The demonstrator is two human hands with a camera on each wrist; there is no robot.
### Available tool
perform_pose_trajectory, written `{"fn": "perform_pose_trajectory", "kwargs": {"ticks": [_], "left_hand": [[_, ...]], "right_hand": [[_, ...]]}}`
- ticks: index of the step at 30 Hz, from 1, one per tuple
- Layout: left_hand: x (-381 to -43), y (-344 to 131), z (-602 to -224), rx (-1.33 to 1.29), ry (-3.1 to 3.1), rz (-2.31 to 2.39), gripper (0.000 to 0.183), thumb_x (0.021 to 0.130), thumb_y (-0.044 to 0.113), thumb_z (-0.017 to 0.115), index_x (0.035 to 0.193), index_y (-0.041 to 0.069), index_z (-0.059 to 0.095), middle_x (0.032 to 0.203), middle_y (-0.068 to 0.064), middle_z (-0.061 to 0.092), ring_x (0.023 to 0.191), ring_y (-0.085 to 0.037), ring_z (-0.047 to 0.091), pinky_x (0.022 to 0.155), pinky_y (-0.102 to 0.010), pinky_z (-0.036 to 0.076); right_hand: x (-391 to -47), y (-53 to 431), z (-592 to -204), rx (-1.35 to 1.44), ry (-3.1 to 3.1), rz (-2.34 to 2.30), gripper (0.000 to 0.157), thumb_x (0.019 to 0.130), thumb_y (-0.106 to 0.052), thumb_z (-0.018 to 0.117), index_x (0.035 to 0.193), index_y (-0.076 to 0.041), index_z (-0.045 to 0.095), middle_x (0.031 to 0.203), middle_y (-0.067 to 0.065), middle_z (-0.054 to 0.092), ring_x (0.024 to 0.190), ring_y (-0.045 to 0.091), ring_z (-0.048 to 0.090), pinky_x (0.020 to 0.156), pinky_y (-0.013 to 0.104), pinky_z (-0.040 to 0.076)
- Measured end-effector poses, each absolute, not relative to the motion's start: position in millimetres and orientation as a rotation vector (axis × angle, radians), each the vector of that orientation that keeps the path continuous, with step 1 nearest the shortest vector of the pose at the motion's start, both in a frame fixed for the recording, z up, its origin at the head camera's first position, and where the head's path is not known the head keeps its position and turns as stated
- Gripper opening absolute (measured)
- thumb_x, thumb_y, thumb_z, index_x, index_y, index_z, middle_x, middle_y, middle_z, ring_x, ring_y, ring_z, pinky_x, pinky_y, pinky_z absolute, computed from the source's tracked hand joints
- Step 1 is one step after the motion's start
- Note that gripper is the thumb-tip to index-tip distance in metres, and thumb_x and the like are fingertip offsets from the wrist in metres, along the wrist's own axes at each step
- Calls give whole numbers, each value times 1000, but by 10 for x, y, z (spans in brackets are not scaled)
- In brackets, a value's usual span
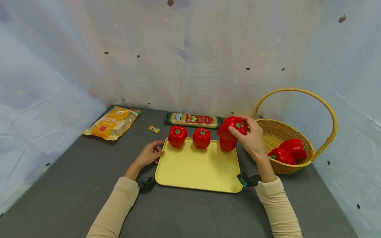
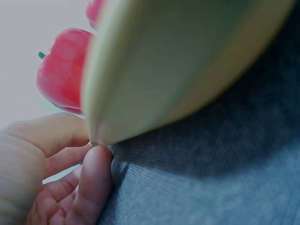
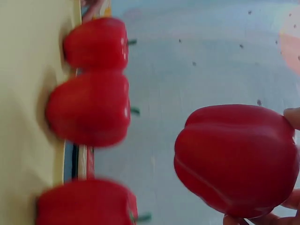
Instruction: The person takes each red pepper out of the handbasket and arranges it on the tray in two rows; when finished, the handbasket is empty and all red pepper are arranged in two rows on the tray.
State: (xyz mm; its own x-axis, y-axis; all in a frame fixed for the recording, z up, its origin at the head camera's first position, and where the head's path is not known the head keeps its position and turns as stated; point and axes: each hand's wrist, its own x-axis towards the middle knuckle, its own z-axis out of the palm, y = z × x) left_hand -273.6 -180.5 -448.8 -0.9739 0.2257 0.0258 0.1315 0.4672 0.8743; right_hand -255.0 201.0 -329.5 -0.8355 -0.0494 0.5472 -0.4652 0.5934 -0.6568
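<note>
I wore long, pale cream sleeves, the left sleeve [image 1: 111, 208] and the right sleeve [image 1: 279, 208] alike in their plain cloth, which wrinkled across its length and finished in broad, smoother cuffs [image 1: 129, 185]. Just past the cloth I had a black, curved fitting on each side, the left wrist fitting [image 1: 146, 184] wholly dark and the right wrist fitting [image 1: 254, 180] bearing a small green patch [image 1: 243, 182]. My left hand [image 1: 148, 154] and right hand [image 1: 251, 135] were bare.
</note>
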Motion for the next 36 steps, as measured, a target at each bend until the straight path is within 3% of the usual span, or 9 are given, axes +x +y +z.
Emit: {"fn": "perform_pose_trajectory", "kwargs": {"ticks": [4,7,17,23,30,36], "left_hand": [[-2736,-1807,-4488,323,2619,1539,46,89,11,62,132,1,46,85,-11,54,55,-19,51,47,-32,51],[-2736,-1806,-4503,318,2615,1541,46,89,11,62,131,1,47,85,-11,54,56,-19,51,47,-32,51],[-2732,-1805,-4509,322,2610,1542,46,89,11,63,131,2,47,83,-10,54,52,-18,51,47,-32,51],[-2736,-1805,-4491,333,2610,1543,47,89,12,62,131,1,47,84,-11,54,52,-18,51,47,-32,51],[-2738,-1812,-4498,337,2613,1541,47,89,11,62,132,-1,46,84,-11,55,50,-16,51,47,-31,51],[-2738,-1809,-4500,344,2634,1544,47,88,10,63,131,-1,47,83,-12,55,50,-16,51,47,-31,50]], "right_hand": [[-2527,1784,-3312,450,-2389,1170,50,81,-38,71,121,-11,58,112,9,57,94,23,56,76,38,54],[-2517,1621,-3322,460,-2434,1162,51,79,-43,71,120,-13,58,112,8,57,98,23,56,78,42,53],[-2474,1146,-3352,551,-2561,1142,56,76,-53,70,118,-18,60,113,1,58,100,19,55,78,37,52],[-2430,897,-3396,581,-2654,1024,61,74,-60,67,119,-20,59,124,-3,56,111,18,51,90,41,48],[-2419,695,-3512,628,-2719,939,64,72,-61,67,117,-18,56,109,-6,59,94,12,53,73,32,52],[-2423,616,-3618,662,-2766,848,61,72,-61,68,112,-18,55,104,-4,59,91,12,54,73,31,51]]}}
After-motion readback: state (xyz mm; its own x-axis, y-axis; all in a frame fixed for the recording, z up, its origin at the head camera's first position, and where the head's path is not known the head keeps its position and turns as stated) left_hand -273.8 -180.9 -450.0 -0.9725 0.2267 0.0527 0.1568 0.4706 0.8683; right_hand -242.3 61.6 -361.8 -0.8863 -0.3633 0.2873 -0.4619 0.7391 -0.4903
